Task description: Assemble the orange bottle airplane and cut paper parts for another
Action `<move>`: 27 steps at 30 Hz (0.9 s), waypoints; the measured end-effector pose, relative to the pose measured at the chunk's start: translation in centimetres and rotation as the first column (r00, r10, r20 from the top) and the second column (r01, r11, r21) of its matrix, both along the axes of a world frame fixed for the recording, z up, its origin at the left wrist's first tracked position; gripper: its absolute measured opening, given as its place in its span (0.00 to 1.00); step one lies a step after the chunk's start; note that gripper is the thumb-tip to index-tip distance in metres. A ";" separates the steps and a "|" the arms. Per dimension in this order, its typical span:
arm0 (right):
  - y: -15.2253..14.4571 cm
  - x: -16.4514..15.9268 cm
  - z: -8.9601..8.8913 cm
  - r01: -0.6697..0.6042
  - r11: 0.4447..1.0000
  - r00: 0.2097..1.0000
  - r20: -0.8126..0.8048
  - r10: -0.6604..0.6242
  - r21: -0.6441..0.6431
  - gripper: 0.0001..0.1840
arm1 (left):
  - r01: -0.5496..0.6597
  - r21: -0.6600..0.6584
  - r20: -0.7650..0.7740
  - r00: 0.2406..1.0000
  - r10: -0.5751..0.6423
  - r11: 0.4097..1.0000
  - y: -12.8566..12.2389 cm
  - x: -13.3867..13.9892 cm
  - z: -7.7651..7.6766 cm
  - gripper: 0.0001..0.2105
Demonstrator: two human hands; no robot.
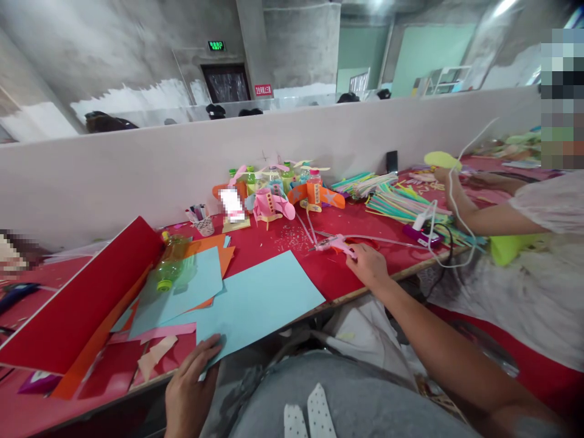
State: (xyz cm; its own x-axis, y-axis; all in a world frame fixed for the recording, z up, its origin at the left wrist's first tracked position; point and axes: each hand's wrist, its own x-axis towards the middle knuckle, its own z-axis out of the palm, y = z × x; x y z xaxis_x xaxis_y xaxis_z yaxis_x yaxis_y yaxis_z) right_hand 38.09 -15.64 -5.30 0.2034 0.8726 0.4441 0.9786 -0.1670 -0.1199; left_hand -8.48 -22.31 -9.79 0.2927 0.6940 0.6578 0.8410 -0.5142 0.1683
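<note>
Green "EXIT" lettering can be read on a far sign [216,45]; characters on a red sign [263,90] cannot be made out. Blue paper [264,304], overhanging the worktop [331,277], is clamped at one corner by the grip of the left hand [192,376]. On the worktop, the glue gun [329,244] is touched at its handle by the extended right hand [370,266]; whether that grip is closed cannot be told.

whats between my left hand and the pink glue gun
Mostly the light blue sheet, then a strip of red tabletop before the pink glue gun, as the head view shows.
</note>
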 end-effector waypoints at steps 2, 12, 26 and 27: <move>0.6 0.5 0.4 0.058 0.998 0.998 -0.012 -0.058 0.011 0.13 | 0.002 0.005 -0.003 1.000 -0.002 1.000 0.0 0.1 0.0 0.09; 2.7 2.0 0.4 0.077 0.997 0.995 -0.066 -0.075 0.025 0.18 | 0.140 -0.067 -0.028 0.989 -0.142 0.988 0.8 0.8 -0.2 0.11; -6.9 -2.3 -1.8 -0.742 0.656 0.578 -0.361 0.732 0.142 0.38 | 0.154 -0.202 0.075 0.987 -0.142 0.967 1.2 3.9 1.3 0.13; -7.1 -2.3 -1.9 -0.751 0.647 0.573 -0.355 0.738 0.132 0.39 | 0.153 -0.216 0.078 0.987 -0.139 0.964 1.3 4.2 1.4 0.13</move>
